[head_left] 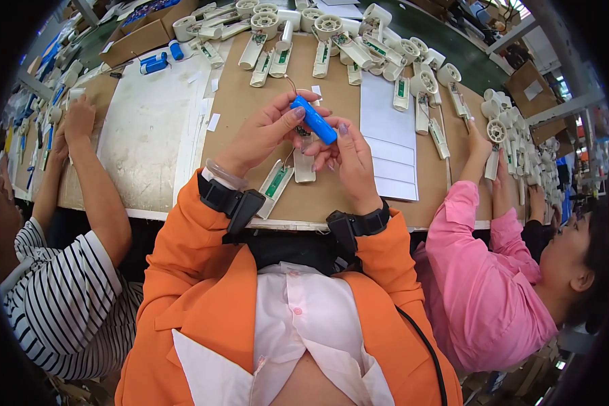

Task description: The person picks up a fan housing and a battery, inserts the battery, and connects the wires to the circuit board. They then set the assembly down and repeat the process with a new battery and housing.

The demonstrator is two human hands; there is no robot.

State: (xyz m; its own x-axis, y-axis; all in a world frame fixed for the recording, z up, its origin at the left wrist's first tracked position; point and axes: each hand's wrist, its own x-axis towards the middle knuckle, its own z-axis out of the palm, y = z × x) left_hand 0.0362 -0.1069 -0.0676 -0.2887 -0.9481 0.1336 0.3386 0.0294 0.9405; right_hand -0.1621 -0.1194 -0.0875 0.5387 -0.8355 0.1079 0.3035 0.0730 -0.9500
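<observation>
Your smooth blue cylindrical pack point(314, 122) sits slantwise between your fingers point(287, 120), above the counter point(344, 99); thin wire point(291, 82) shows at its far-left end.

Blue battery pack point(314, 122): you can read no print
White paper sheet point(388, 128): nothing legible
Carton label point(533, 90): too small

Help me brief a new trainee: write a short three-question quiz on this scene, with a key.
1. Which shape is the blue item between the left hand and the right hand? A) flat disc B) cylinder C) ring
2. True or false: the striped top shows on the left.
3. Fill in: the open white casing nearest the orange left sleeve holds a ____ circuit board.

Key: 1 B; 2 true; 3 green.
</observation>
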